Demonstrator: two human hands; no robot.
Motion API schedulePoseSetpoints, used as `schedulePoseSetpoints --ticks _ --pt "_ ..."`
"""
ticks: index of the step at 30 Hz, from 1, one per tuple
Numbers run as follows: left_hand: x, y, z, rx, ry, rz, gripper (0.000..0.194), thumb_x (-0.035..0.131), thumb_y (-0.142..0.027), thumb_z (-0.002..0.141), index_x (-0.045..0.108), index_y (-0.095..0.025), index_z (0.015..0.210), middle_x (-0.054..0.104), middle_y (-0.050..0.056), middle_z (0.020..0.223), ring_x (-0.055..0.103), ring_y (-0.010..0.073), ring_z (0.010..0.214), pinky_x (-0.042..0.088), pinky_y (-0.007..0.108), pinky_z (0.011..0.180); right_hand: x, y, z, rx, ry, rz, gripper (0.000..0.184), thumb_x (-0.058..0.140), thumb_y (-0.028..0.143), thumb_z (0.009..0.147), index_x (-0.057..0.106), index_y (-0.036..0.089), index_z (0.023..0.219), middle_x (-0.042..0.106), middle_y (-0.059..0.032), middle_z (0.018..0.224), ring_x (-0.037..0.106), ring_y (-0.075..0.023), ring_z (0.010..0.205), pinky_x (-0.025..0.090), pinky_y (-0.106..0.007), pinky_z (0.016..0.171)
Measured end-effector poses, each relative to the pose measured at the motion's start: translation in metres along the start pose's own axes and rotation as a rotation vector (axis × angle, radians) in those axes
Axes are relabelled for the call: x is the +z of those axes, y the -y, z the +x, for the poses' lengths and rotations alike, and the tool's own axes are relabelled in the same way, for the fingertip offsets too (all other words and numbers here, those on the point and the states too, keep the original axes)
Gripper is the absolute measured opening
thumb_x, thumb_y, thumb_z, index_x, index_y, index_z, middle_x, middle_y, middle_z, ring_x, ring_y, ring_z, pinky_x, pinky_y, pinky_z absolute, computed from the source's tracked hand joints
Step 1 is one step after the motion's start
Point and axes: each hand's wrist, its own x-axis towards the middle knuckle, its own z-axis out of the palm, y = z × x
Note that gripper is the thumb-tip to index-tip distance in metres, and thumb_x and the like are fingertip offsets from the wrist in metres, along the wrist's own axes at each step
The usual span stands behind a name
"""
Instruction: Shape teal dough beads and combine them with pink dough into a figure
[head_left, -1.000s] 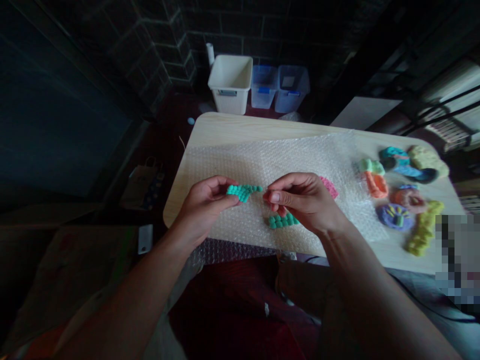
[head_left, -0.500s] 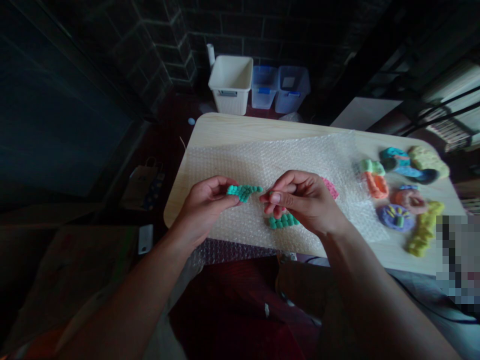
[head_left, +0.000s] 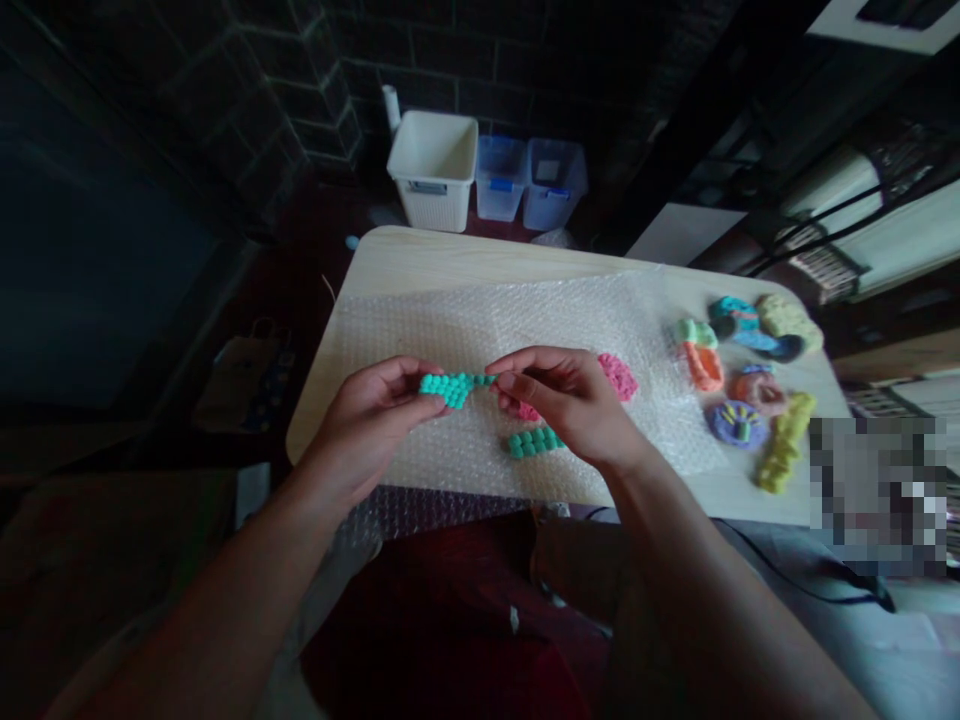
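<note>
1. Left hand (head_left: 375,410): fingers narrow, holding bumpy teal piece (head_left: 446,388) by its left part, thumb in front.
2. Bumpy teal piece: between both hands, raised over bubble wrap (head_left: 420,330); wide part left, thin row of bumps pointing right.
3. Right hand (head_left: 574,405): thumb and index pinched together right at the thin end; other fingers curled. Cannot tell if anything else sits between the fingertips.
4. Bubble wrap: spread across much of the pale wooden surface (head_left: 442,250), hanging over the near edge.
5. On wrap: teal strip (head_left: 532,442) below right hand, right end covered by hand; pink piece (head_left: 619,377) just past right hand; smaller pink bit (head_left: 527,412) partly hidden under right fingers.
6. Right side of surface: green-and-orange piece (head_left: 703,364), blue-teal piece (head_left: 739,322), pale yellow piece (head_left: 791,322), brownish-pink ring (head_left: 766,395), purple disc (head_left: 731,426) with yellow marks, yellow-green strip (head_left: 786,440).
7. Purple disc near the ring; yellow-green strip to the right of the disc, slanted.
8. Behind surface, on floor: white bin (head_left: 433,190) at left, two clear bluish bins (head_left: 499,190) beside it.
9. White tube (head_left: 391,107) upright behind white bin.
</note>
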Motion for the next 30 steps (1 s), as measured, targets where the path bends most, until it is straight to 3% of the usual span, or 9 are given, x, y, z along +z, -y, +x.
schedulePoseSetpoints --ticks 4,9,12,16,22,27,30 --pt "0.0004 -0.0006 -0.0003 -0.013 -0.018 0.015 0.031 0.093 -0.018 0.064 0.075 -0.017 0.089 0.079 0.004 0.082 0.073 0.0171 0.076 0.058 0.028 0.075 0.0012 -0.0026 0.0031 0.006 -0.041 -0.041 0.042 0.081 0.059 0.091 0.07 0.019 0.084 0.058 0.0037 0.065 0.046 -0.0099 0.058 0.035 -0.026 0.054" --pt "-0.0015 0.0012 -0.0005 -0.035 -0.028 0.051 0.033 0.094 -0.021 0.063 0.078 -0.019 0.092 0.08 0.003 0.084 0.074 0.0162 0.076 0.058 0.024 0.073 0.0017 -0.0041 0.0039 -0.014 -0.097 -0.032 0.058 0.073 0.067 0.094 0.051 0.023 0.063 0.046 0.006 0.054 0.037 -0.0097 0.05 0.029 -0.028 0.048" --pt "-0.0026 0.0023 0.0001 -0.033 -0.021 0.034 0.033 0.095 -0.023 0.062 0.078 -0.02 0.09 0.08 0.002 0.083 0.074 0.0155 0.076 0.058 0.022 0.072 0.0008 -0.0043 0.0025 -0.014 -0.092 -0.018 0.052 0.084 0.062 0.086 0.058 0.022 0.066 0.055 0.0048 0.056 0.042 -0.0094 0.049 0.03 -0.027 0.047" --pt "-0.0023 0.0017 0.001 -0.036 -0.023 0.043 0.033 0.095 -0.023 0.06 0.079 -0.02 0.089 0.079 0.002 0.081 0.073 0.0149 0.075 0.057 0.021 0.069 -0.0001 -0.0049 0.002 0.017 -0.013 0.071 0.044 0.101 0.048 0.069 0.069 0.02 0.08 0.07 0.0006 0.071 0.058 -0.0116 0.061 0.043 -0.025 0.055" --pt "-0.0008 0.0002 0.0 -0.044 -0.011 0.023 0.036 0.096 -0.022 0.061 0.077 -0.018 0.091 0.081 0.003 0.084 0.075 0.0168 0.076 0.06 0.024 0.073 -0.0022 -0.006 0.005 0.045 -0.054 0.133 0.038 0.09 0.052 0.083 0.08 0.018 0.097 0.077 -0.0037 0.083 0.066 -0.0122 0.069 0.05 -0.023 0.059" --pt "0.0003 -0.0023 -0.0012 -0.048 -0.011 0.034 0.035 0.094 -0.02 0.065 0.076 -0.017 0.095 0.081 0.001 0.085 0.075 0.0149 0.076 0.059 0.023 0.074 -0.0028 -0.0087 0.0044 0.077 -0.138 0.059 0.054 0.076 0.064 0.093 0.07 0.017 0.065 0.062 0.0013 0.054 0.05 -0.0081 0.045 0.036 -0.022 0.043" --pt "0.0009 -0.0037 -0.0018 -0.045 0.002 0.03 0.033 0.093 -0.019 0.066 0.076 -0.016 0.093 0.08 0.001 0.083 0.075 0.0145 0.077 0.059 0.023 0.075 -0.0026 -0.0087 0.0029 0.028 -0.173 0.019 0.054 0.078 0.059 0.093 0.069 0.018 0.06 0.058 0.0024 0.05 0.045 -0.0073 0.043 0.032 -0.023 0.043"
